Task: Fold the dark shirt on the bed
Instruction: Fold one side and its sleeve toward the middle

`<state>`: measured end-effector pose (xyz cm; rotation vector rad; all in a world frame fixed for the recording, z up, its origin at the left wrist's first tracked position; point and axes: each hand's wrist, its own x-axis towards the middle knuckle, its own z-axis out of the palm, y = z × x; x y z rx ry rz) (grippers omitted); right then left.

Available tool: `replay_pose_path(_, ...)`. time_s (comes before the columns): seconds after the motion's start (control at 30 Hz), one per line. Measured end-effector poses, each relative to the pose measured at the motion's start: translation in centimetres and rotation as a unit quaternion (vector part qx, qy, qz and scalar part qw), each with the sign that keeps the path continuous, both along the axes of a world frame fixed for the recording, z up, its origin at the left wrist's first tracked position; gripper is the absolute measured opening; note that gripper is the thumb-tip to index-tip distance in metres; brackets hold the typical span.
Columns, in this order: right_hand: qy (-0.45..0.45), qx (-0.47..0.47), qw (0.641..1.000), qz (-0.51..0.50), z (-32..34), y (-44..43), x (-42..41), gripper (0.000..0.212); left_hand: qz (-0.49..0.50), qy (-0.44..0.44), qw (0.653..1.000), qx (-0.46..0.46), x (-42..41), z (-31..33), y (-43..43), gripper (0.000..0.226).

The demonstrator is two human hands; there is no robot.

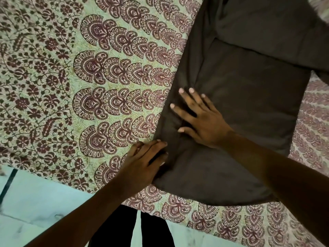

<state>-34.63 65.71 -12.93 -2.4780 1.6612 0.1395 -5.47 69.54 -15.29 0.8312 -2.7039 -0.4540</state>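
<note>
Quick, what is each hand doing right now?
Left hand: grips the shirt edge.
Right hand: open, pressing flat on the shirt.

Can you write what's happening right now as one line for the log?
step: folding | left hand: grips dark shirt edge | right hand: flat, pressing shirt | shirt: partly folded, on patterned bedsheet

The left forearm (80, 211) and right forearm (284, 175) are bare, uncovered to the frame's edge. The left hand (142, 163) and right hand (204, 125) have short nails. Below the bedspread's (53, 86) near edge show black trousers (114, 229), with a narrow gap between the legs.
</note>
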Motion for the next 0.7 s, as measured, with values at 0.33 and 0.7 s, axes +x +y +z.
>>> replay_pose_path(0.33,0.03,0.003,0.999,-0.042,-2.1,-2.4,-2.0,0.064,-0.025,-0.113,0.993,0.024,1.3,-1.1,-1.6,0.065)
replay_pose_path(0.7,-0.056,0.055,0.981,-0.175,-0.6,3.7,0.6,0.072,0.055,-0.138,0.985,0.083,-1.1,1.6,-0.3,0.08)
